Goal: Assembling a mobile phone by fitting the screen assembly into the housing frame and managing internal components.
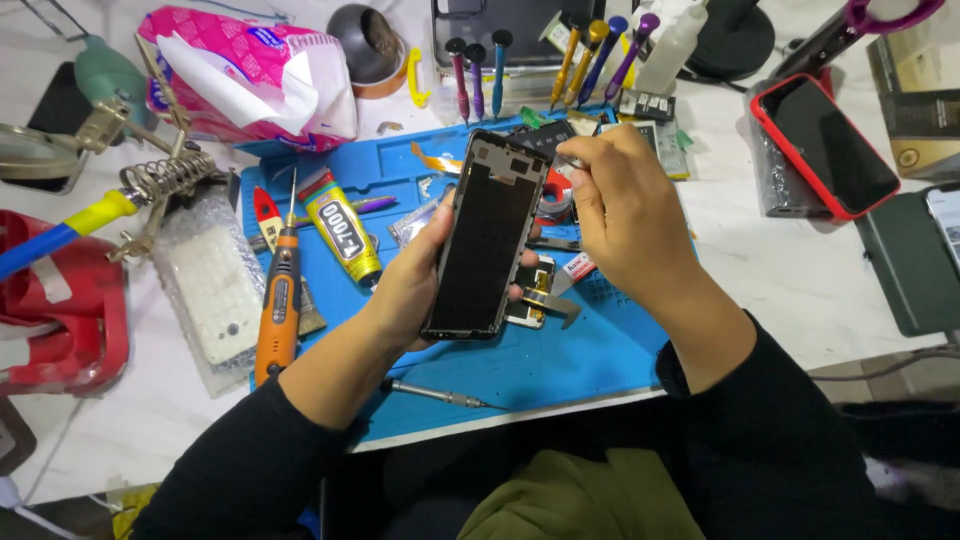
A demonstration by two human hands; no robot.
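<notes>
We see a dark phone frame [486, 238] held upright and slightly tilted above a blue work mat [560, 350], its bare inner side facing the camera. The left hand [415, 285] grips it from below and behind, thumb along the left edge and fingertips showing at the right edge. The right hand [625, 215] is closed in a pinch at the frame's upper right corner; what it pinches is too small for us to tell. Just behind the frame on the mat lie a small circuit board [530, 290] and a metal tweezer [555, 303]. Left of the left hand lie a yellow glue tube [343, 228] and an orange electric screwdriver [279, 305]. On the bench to the right rests a phone in a red case [825, 145].
</notes>
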